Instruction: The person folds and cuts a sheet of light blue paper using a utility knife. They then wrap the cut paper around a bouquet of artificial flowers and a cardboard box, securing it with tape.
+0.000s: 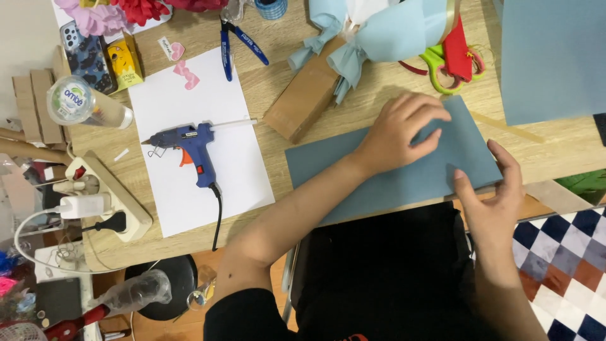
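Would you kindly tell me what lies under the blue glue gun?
The blue glue gun rests on a white paper sheet spread over the wooden table. Whatever the sheet hides beneath it cannot be seen.

We work at a light wooden table (353, 95). On it lie a grey-blue paper sheet (391, 180), a white sheet (202, 164) bearing a blue glue gun (189, 148), a cardboard block (303, 101), blue pliers (237, 41), green scissors (442, 66) and a power strip (107, 196).
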